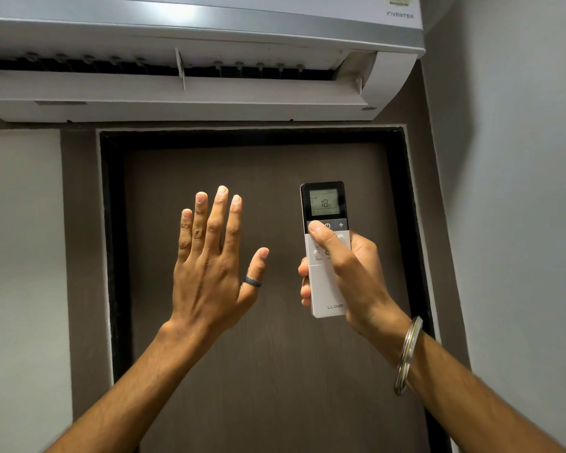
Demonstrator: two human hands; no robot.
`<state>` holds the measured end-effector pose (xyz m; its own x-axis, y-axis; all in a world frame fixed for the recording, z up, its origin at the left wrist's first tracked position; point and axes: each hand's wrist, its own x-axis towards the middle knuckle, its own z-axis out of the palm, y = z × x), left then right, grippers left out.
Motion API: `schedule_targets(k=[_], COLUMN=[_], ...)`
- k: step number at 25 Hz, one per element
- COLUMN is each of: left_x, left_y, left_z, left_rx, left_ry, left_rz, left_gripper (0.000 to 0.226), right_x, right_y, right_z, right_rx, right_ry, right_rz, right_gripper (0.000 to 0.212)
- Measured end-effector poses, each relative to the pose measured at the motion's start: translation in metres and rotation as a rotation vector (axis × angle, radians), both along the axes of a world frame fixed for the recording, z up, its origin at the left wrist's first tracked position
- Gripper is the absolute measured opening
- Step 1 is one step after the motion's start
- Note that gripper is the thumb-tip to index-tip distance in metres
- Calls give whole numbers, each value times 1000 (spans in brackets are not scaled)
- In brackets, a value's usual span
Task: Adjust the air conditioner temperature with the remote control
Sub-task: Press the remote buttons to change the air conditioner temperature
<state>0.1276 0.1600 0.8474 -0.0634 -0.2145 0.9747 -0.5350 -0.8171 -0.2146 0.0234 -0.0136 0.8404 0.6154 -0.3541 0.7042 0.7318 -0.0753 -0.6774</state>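
A white wall-mounted air conditioner (190, 93) fills the top of the view, its louvre flap swung open. My right hand (350, 273) holds a slim white remote control (325, 289) upright and pointed at the unit. The remote's small screen reads 18. My right thumb lies on the button left of the power symbol, and the plus button sits uncovered at the right. My left hand (209, 266) is raised flat below the vent, fingers spread, holding nothing, with a dark ring on its thumb.
A dark brown door (258, 371) in a black frame stands straight ahead under the unit. Pale walls (520, 191) flank it on both sides. A metal bangle (407, 354) circles my right wrist.
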Motion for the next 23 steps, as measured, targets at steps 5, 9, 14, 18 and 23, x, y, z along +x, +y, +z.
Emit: schedule_targets(k=[5, 9, 14, 18, 23], left_x=[2, 3, 4, 5, 8], left_y=[1, -2, -6, -6, -8], left_z=[0, 0, -2, -1, -2], left_rx=[4, 7, 15, 10, 12], left_ry=[8, -4, -11, -12, -21], left_rz=[8, 11, 9, 12, 18], left_gripper=[81, 81, 81, 81, 81], right_x=[1, 2, 5, 9, 11], right_y=[0, 2, 1, -3, -7], right_z=[-1, -3, -4, -4, -4], right_rx=[-28, -68, -51, -26, -2], right_ry=[-12, -15, -32, -23, -21], right_rz=[-47, -17, -9, -7, 3], right_gripper=[33, 32, 33, 34, 38])
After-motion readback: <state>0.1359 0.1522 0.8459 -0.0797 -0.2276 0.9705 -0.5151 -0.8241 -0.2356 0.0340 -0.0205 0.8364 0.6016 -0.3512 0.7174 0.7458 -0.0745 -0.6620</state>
